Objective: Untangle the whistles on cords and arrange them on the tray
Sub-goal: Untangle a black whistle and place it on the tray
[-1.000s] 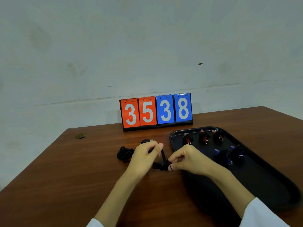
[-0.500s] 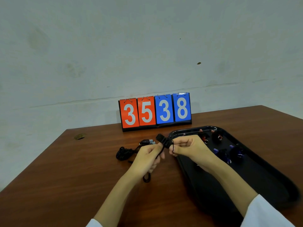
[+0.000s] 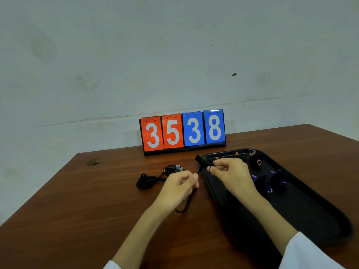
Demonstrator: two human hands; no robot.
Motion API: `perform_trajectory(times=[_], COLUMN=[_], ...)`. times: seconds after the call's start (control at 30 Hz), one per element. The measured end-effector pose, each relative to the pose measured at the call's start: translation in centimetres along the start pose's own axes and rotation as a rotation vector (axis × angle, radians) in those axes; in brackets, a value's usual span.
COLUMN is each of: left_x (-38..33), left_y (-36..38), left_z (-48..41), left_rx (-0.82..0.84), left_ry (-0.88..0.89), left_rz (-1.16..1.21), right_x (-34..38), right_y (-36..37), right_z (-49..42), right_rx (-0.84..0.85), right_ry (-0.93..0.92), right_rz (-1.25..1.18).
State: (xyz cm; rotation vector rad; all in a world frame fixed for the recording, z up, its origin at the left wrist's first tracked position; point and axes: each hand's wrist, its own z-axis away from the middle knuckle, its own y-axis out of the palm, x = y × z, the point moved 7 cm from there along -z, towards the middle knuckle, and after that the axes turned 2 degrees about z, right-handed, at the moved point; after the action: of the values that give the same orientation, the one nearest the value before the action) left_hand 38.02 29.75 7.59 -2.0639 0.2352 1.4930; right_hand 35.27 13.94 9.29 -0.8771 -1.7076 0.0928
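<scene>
My right hand (image 3: pixel 229 171) pinches a black whistle (image 3: pixel 202 161) at the left rim of the black tray (image 3: pixel 320 214). Its black cord (image 3: pixel 186 202) runs down through my left hand (image 3: pixel 178 188), which grips it; a loop of the cord hangs below that hand onto the table. Another black whistle (image 3: pixel 172 168) with a bunched black cord (image 3: pixel 144 182) lies on the table left of my hands. On the tray lie a red-ringed whistle (image 3: pixel 257 162) and blue whistles (image 3: pixel 275 183) with coiled cords.
A flip scoreboard (image 3: pixel 183 132) reading 3538 stands at the back of the brown wooden table (image 3: pixel 77 210), against the wall. A small brownish scrap (image 3: pixel 94 161) lies near the table's far left edge. The tray's near right part holds nothing.
My right hand lifted the black whistle from the table up and back to the tray's far left rim. The left hand stayed on the cord, whose loop now hangs below it.
</scene>
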Motion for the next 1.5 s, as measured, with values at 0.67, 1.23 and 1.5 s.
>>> perform_trajectory(times=[0.67,1.23,1.5], left_x=[1.1,1.4,0.8], left_y=[-3.3,-1.4,0.5], left_z=[-0.8,-0.4,0.2], left_rx=[-0.136,-0.160,-0.185], left_ry=[0.021,-0.039,0.127], left_rz=[-0.173,0.053,-0.257], right_x=[1.2,1.6,-0.1], right_y=[4.6,1.3,0.2], right_z=[2.5,0.6,0.2], right_rx=[0.719,0.307,-0.001], right_ry=[-0.188,-0.050,0.000], right_rz=[0.033,-0.432,-0.177])
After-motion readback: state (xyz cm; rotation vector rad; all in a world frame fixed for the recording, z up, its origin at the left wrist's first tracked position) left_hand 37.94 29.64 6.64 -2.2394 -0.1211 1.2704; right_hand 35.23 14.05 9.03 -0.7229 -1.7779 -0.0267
